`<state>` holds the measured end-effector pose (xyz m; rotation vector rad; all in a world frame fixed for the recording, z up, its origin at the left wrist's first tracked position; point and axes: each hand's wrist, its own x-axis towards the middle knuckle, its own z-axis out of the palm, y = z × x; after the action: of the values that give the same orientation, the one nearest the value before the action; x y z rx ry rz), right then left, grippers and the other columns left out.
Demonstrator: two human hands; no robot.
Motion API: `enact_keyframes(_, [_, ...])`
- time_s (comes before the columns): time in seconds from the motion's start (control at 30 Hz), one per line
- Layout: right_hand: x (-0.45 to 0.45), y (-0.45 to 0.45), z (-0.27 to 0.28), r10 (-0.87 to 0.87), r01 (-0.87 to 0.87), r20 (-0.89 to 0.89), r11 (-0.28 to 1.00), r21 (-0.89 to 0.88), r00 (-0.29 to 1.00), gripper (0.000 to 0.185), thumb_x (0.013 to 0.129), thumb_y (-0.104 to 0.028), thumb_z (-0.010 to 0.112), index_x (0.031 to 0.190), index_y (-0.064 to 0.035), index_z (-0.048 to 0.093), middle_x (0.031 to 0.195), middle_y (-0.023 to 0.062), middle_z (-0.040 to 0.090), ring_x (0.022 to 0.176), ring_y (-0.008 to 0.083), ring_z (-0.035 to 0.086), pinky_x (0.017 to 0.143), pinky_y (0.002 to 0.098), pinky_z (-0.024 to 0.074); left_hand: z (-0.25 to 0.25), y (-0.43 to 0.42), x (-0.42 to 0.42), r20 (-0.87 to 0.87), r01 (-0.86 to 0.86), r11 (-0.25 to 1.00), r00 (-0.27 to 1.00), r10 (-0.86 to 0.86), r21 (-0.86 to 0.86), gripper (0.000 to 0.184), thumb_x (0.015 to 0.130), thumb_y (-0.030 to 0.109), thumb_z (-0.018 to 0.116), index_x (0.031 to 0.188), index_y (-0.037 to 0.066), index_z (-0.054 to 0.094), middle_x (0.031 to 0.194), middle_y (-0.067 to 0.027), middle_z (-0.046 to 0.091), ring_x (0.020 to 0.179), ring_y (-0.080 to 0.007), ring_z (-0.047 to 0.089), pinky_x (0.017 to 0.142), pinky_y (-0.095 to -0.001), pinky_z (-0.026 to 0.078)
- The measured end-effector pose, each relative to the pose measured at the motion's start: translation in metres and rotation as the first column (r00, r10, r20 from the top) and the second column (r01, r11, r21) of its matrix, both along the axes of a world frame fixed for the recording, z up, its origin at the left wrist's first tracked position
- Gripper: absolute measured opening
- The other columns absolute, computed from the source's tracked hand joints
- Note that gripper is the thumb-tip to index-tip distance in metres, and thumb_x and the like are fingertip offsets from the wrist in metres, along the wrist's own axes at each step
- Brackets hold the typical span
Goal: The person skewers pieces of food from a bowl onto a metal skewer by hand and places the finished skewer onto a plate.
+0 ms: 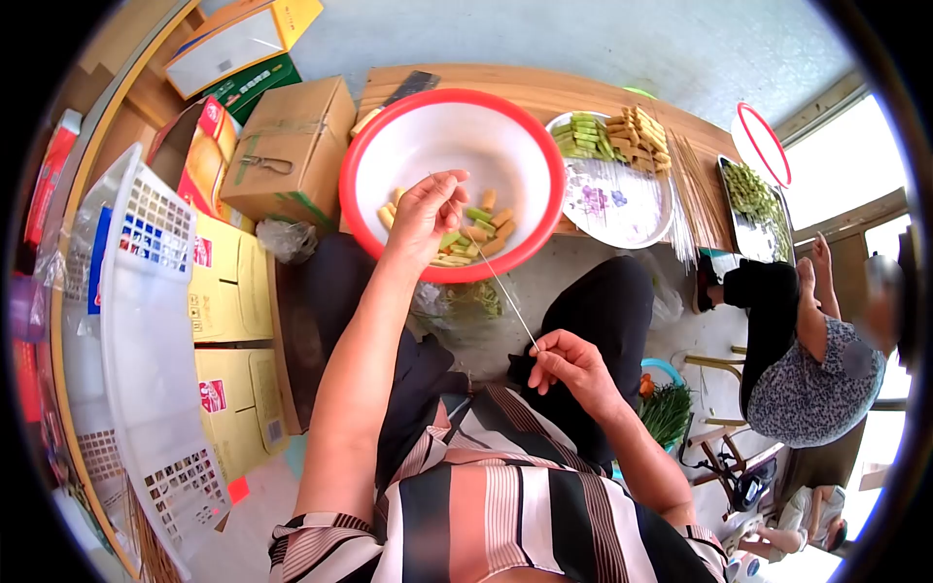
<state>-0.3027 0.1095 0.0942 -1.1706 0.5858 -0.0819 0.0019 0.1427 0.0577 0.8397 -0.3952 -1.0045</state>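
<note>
My left hand (pixel 428 216) is closed over the near part of a large white basin with a red rim (pixel 550 175); what its fingers pinch is partly hidden. A thin skewer (pixel 507 293) runs from near that hand down to my right hand (pixel 567 367), whose thumb and fingers are pinched on its lower end. Yellow and green cut pieces (pixel 481 231) lie in the bottom of the basin, below and beside my left hand. On a floral white tray (pixel 622 209) right of the basin, green pieces (pixel 585 136) and tan pieces (pixel 639 139) are stacked.
Loose skewers (pixel 702 194) lie on the wooden table (pixel 505 80), near a tray of greens (pixel 753 192). Cardboard boxes (pixel 292 146) and a white plastic basket (pixel 146 369) stand at left. One person (pixel 816 389) sits at right, another farther back.
</note>
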Motion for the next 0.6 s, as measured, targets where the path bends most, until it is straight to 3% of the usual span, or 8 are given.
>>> enact_keyframes(0.1, [0.006, -0.008, -0.009, 0.111, -0.113, -0.03, 0.894, -0.433, 0.993, 0.028, 0.099, -0.026, 0.044, 0.098, -0.002, 0.059, 0.088, 0.0027, 0.063, 0.08, 0.0096, 0.055, 0.072, 0.0227, 0.0419, 0.002, 0.008, 0.003, 0.028, 0.028, 0.999, 0.999, -0.029, 0.034, 0.021, 0.092, 0.02, 0.059, 0.104, 0.003, 0.062, 0.072, 0.0001, 0.059, 0.054, -0.0055, 0.049, 0.046, -0.0183, 0.037])
enact_keyframes(0.17, [0.019, -0.018, -0.003, 0.011, -0.012, -0.004, 0.885, -0.466, 1.0, 0.031, 0.097, -0.025, 0.05, 0.095, 0.0036, 0.06, 0.085, 0.0059, 0.062, 0.078, 0.0109, 0.055, 0.073, 0.0255, 0.0459, 0.004, 0.01, 0.001, 0.073, 0.043, 0.997, 0.996, -0.047, 0.059, 0.02, 0.092, 0.02, 0.059, 0.102, 0.003, 0.062, 0.071, 0.0014, 0.058, 0.053, -0.0056, 0.05, 0.046, -0.0189, 0.038])
enact_keyframes(0.3, [0.062, -0.024, 0.005, -0.003, 0.016, 0.026, 0.853, -0.522, 1.0, 0.023, 0.094, -0.019, 0.053, 0.1, 0.0013, 0.061, 0.083, 0.0061, 0.063, 0.075, 0.0098, 0.055, 0.067, 0.0253, 0.0455, 0.005, 0.007, -0.011, 0.169, 0.169, 0.976, 0.967, -0.191, 0.139, 0.021, 0.092, 0.021, 0.058, 0.102, 0.003, 0.062, 0.072, 0.0014, 0.058, 0.056, -0.0053, 0.053, 0.049, -0.0198, 0.043])
enact_keyframes(0.47, [0.098, -0.03, -0.024, 0.057, -0.076, -0.057, 0.898, -0.433, 0.997, 0.019, 0.091, -0.015, 0.054, 0.101, -0.0004, 0.061, 0.072, 0.0031, 0.063, 0.065, 0.0083, 0.055, 0.059, 0.0245, 0.0435, -0.003, 0.008, -0.015, 0.199, 0.298, 0.932, 0.92, -0.338, 0.205, 0.027, 0.093, 0.024, 0.057, 0.109, 0.003, 0.059, 0.08, -0.0017, 0.06, 0.062, -0.0088, 0.06, 0.057, -0.0233, 0.051])
enact_keyframes(0.6, [0.094, -0.045, -0.046, -0.029, 0.033, 0.02, 0.965, -0.26, 0.999, 0.016, 0.093, -0.013, 0.051, 0.101, -0.0027, 0.06, 0.065, 0.0007, 0.059, 0.052, 0.0051, 0.046, 0.049, 0.0203, 0.0371, 0.008, 0.005, 0.03, 0.328, 0.106, 0.922, 0.914, -0.238, 0.373, 0.029, 0.093, 0.026, 0.056, 0.112, 0.004, 0.058, 0.087, -0.0047, 0.063, 0.07, -0.0115, 0.063, 0.062, -0.0244, 0.053])
